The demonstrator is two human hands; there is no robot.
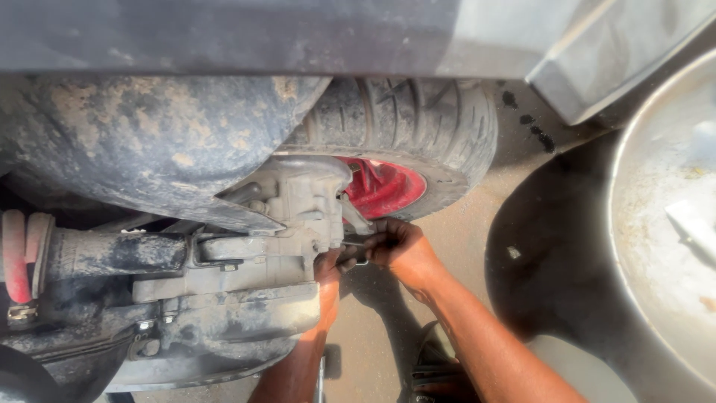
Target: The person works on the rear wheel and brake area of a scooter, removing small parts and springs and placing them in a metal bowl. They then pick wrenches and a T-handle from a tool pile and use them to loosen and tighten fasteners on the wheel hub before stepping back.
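Left hand [329,266] fingers hidden behind grey axle housing [291,216]; small gripped tool [356,252] indistinct.

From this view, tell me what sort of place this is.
Probably an outdoor vehicle repair spot: both hands, left hand and right hand, work at a grimy axle assembly beside a tyre on sandy ground.

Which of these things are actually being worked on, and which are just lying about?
In the work:
- left hand and right hand, both at a small dark metal part
- grey engine casing they press against

Just about:
- tyre with red wheel
- muddy mudguard
- round metal basin
- sandy ground
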